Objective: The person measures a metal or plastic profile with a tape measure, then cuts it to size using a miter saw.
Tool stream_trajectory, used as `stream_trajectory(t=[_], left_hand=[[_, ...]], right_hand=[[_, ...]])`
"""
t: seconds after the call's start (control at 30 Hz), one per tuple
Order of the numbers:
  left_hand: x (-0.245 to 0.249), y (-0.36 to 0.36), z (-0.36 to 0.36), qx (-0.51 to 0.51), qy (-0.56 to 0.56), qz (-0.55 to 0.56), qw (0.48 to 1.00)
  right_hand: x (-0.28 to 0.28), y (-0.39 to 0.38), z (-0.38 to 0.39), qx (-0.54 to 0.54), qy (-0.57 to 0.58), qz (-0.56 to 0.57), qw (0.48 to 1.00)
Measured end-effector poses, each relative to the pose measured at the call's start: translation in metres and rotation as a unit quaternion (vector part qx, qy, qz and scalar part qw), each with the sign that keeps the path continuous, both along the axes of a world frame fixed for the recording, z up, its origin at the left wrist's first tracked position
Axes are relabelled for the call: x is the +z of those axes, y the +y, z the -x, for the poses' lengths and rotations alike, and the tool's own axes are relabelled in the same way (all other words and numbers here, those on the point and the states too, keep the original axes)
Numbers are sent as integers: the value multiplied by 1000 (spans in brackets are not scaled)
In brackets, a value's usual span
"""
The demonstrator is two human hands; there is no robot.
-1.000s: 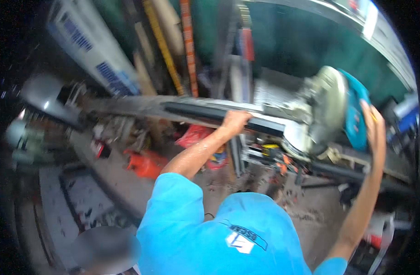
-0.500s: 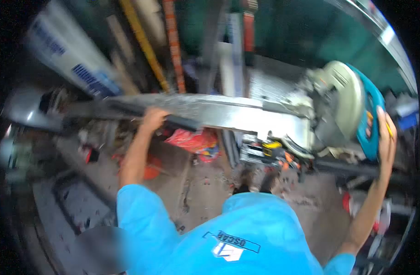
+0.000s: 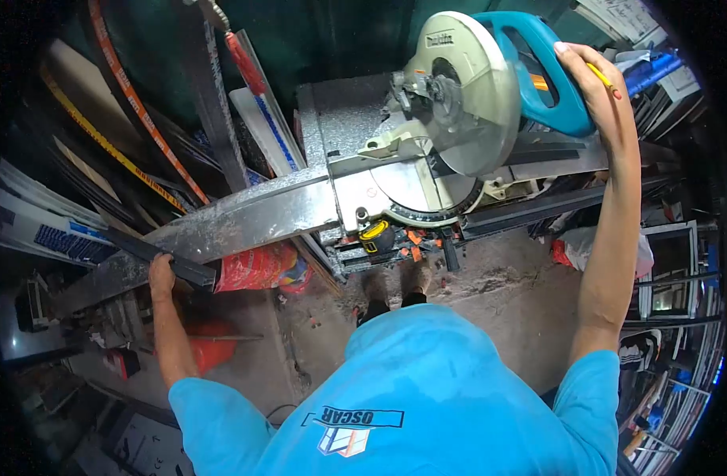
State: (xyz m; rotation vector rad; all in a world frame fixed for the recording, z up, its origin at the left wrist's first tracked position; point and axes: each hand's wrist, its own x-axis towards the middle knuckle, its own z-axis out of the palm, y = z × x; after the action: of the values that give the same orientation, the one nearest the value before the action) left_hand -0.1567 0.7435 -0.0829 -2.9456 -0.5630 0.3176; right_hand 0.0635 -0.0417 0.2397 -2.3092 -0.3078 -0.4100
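- Shifting leftward, the dark bar [image 3: 193,271] has gone from close against the miter saw [image 3: 463,67], where you had it a second ago, to the left of the frame.
- Your left hand [image 3: 162,279] has travelled with it: its fingers are bent over the bar and look closed on it.
- The bar now slants across the long metal surface [image 3: 272,218], its right end jutting past the front edge, next to the red bag [image 3: 252,270] as you look down.
- Your right hand [image 3: 605,94] has stayed on the saw's teal handle [image 3: 574,115], upper right, with a yellow pencil [image 3: 604,81] tucked between its fingers; how far they curl around the handle, I cannot tell.
- For the work, this likely puts the bar out of cutting reach, since it lies well apart from the saw.
- Neither hand touches the tape measure [image 3: 375,236], near the centre of the frame.
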Motion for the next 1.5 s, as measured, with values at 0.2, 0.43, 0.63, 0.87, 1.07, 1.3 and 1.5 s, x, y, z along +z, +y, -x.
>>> stream_trajectory(t=[0.2, 0.43, 0.63, 0.87, 1.07, 1.3, 1.5], left_hand=[[60, -121, -22, 44, -71, -51, 995], [32, -280, -45, -166, -211, 342, 901], [26, -454, -93, -303, -173, 474, 808], [38, -538, -156, -377, -239, 382, 809], [25, -492, -163, -310, -164, 243, 904], [37, -333, -108, -195, -176, 161, 951], [26, -218, -69, -63, -169, 150, 972]], right_hand=[[-15, -10, 0, 13, -164, -98, 981], [-253, -149, -61, -109, 153, -27, 982], [-287, -103, -47, -74, 268, 186, 942], [-361, -121, -46, 56, 188, -91, 976], [-268, 18, 38, 93, 114, 71, 987], [-275, 82, 119, 240, 80, 73, 965], [-317, 141, 128, 322, -13, 264, 909]])
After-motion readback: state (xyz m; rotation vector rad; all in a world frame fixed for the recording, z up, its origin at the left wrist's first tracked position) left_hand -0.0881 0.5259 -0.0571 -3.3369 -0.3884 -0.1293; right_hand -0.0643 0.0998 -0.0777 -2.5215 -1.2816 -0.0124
